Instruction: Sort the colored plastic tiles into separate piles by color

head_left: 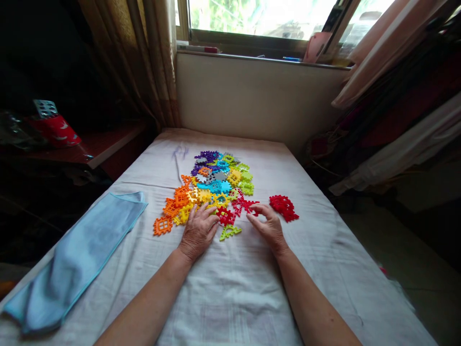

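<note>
A heap of flat plastic lattice pieces [216, 185] in purple, blue, green, yellow, orange and red lies mid-table on a white cloth [230, 288]. My left hand [198, 228] rests palm down at the heap's near edge, fingers spread over yellow pieces, fingertips beside a red square piece [226, 216]. My right hand [268, 223] curls its fingers and thumb around a red piece [247, 205] at the heap's near right. A small pile of red pieces [284, 207] sits apart, just right of that hand. A green triangular piece [229, 232] lies between my hands.
A folded light-blue cloth [82, 254] lies on the table's left side. A wall and window sill [252, 55] stand behind the table. Curtains hang at the back left; clothes hang at the right. A dark shelf with a red packet [54, 129] is at the left.
</note>
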Motion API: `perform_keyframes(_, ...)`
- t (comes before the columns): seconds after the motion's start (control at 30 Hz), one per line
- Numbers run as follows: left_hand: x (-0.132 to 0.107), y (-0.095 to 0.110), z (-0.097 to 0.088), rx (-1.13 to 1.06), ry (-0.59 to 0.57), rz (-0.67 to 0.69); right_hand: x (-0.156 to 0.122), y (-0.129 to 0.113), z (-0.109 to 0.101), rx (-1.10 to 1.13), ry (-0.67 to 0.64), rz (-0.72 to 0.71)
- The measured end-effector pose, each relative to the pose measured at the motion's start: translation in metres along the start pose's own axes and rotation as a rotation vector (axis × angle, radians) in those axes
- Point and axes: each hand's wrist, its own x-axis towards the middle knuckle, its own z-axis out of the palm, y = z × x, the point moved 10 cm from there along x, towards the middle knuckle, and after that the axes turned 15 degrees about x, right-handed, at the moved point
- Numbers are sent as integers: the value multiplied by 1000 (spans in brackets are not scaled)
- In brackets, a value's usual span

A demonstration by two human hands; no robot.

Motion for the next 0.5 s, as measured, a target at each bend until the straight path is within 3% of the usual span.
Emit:
perform_keyframes(0.13,0,0,0,-4,0,1,3,-1,-55,-370,283,-152)
perform_keyframes(0.27,0,-1,-1,-28,29,-3,1,19,-93,-600,408,-125)
perform_keyframes(0.37,0,-2,-1,-32,52,1,-2,32,-108,-659,454,-97)
perform_keyframes(0.5,0,-3,-1,-22,70,10,-4,37,-110,-688,468,-70)
